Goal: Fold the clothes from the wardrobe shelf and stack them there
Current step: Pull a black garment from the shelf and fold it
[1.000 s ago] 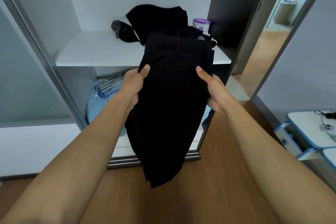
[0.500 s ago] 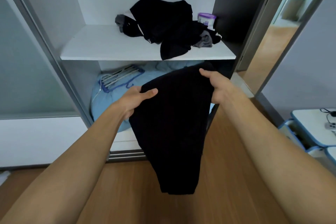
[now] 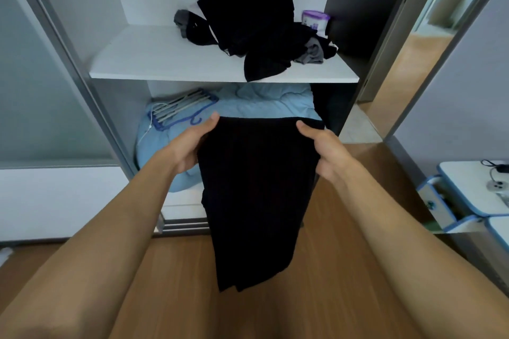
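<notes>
Below white wardrobe shelf (image 3: 165, 63), left hand (image 3: 190, 146) and right hand (image 3: 327, 154) each pinched limp black folded trousers (image 3: 256, 195) at the top corners, probably light, floppy.

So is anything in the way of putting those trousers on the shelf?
Nothing visible blocks the way up. The left hand and right hand hold the black trousers below the shelf. A heap of unfolded dark clothes covers its middle and right; the left side is bare.
</notes>
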Motion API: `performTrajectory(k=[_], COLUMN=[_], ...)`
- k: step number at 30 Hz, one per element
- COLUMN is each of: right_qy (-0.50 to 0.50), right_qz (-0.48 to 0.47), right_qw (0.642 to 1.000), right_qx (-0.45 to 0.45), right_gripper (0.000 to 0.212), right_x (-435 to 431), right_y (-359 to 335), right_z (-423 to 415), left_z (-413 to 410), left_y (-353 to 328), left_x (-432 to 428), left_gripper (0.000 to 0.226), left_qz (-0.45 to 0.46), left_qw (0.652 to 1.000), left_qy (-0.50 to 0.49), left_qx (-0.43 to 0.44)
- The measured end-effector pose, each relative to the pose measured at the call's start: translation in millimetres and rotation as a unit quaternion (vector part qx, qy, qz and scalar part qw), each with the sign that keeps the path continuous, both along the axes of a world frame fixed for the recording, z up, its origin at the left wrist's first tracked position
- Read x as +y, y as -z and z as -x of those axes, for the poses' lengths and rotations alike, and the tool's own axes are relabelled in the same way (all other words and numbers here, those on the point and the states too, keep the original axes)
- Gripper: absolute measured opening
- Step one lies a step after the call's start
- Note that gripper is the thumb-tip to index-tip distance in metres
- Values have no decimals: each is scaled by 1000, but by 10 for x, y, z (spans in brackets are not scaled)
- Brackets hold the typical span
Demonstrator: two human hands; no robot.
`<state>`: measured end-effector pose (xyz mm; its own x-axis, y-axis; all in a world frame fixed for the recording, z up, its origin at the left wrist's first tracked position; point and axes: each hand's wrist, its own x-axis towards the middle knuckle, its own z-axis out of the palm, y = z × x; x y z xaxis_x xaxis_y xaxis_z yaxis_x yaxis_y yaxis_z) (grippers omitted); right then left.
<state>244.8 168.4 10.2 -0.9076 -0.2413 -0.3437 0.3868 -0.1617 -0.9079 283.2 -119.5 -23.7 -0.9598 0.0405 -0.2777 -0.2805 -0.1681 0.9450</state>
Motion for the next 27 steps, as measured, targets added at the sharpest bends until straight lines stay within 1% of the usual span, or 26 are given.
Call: performTrajectory(k=[2,4,5,6,8,10,12,13,15,18,19,21,24,25,27], right_qy=[15,19,22,27,22,-14,-56,-58,-25,17,24,42,67,73,86], right_qz=[-31,-58,-54,-32,36,56,34,27,32,55,57,58,67,72,91], right_qw=[997,991,990,992,996,998,998,998,999,998,998,996,992,990,987], right_qx=[-63,-121,-129,-123,-72,-24,-13,-11,-9,-20,-28,-49,-85,-94,-105], right_gripper=[26,20,19,21,32,38,35,33,29,26,28,30,26,25,24], right_x=[-13,-5,15,44,123,179,171,150,103,46,25,-17,-54,-54,-28], right_y=[-59,-126,-146,-150,-103,9,123,164,188,134,112,72,13,-1,-24], right_z=[69,133,163,183,184,102,10,-16,-24,-4,7,38,82,94,117], left_z=[-86,-99,-79,-44,39,97,144,149,132,54,36,-12,-100,-131,-172], left_y=[121,176,166,138,23,-116,-193,-211,-187,-91,-39,104,344,400,459], left_x=[64,196,254,297,322,311,293,290,264,169,123,84,143,169,187], left_gripper=[54,39,30,23,19,21,25,27,36,51,51,44,35,35,46], left_qz=[34,90,91,72,22,-8,-34,-49,-90,-151,-156,-147,-92,-80,-93], left_qw=[999,996,994,994,993,993,992,991,989,986,987,989,995,996,993], left_qy=[19,-20,-50,-77,-114,-120,-119,-117,-107,-65,-45,-4,35,49,77], left_qx=[5,14,19,22,22,-4,-38,-45,-40,-8,3,8,1,5,10])
